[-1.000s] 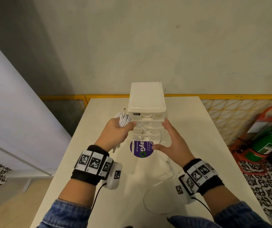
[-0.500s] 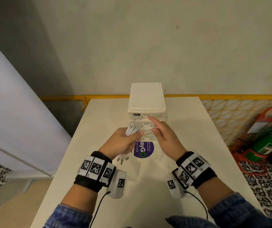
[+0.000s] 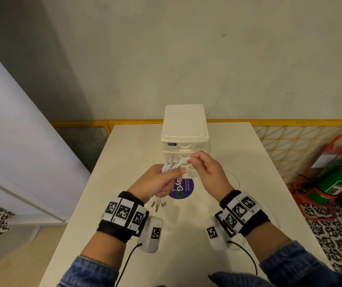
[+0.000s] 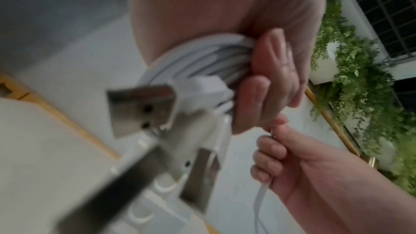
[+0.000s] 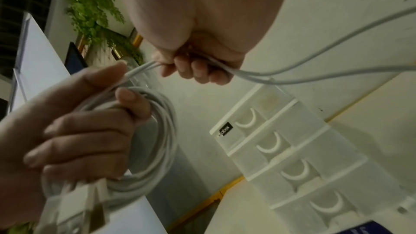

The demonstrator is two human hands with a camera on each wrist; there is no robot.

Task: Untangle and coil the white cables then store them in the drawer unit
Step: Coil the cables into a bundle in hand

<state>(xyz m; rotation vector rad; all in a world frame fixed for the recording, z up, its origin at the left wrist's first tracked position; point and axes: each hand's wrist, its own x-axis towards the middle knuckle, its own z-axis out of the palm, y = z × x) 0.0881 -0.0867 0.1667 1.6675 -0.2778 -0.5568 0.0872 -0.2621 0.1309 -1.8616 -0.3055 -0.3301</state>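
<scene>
White cables (image 3: 169, 167) sit bundled as a coil in the left hand (image 3: 157, 183), whose fingers (image 5: 90, 131) are clenched round the loops just below the centre of the head view; metal USB plugs (image 3: 158, 204) dangle beneath that fist. The right hand (image 3: 209, 176), just to the right of it, pinches loose strands (image 5: 292, 67) of the same cables between thumb and curled fingers (image 5: 195, 68), and these strands trail off toward the right edge of the right wrist view. Both hands hover above the desk (image 3: 238, 154), directly in front of the drawer unit (image 3: 184, 129), which stands upright at the centre of the frame with its drawers closed. A round purple sticker (image 3: 183, 188) lies on the desk between the hands and the unit's foot. Bare desk surface stretches to the left and right of the unit, out to both side edges. Beyond the far edge runs a yellow rail (image 3: 290, 122) below a plain wall. A green fire extinguisher (image 3: 340, 179) in a red stand sits on the patterned floor at the right edge of the frame, well apart from the desk. A pale panel (image 3: 17, 141) fills the left side.
</scene>
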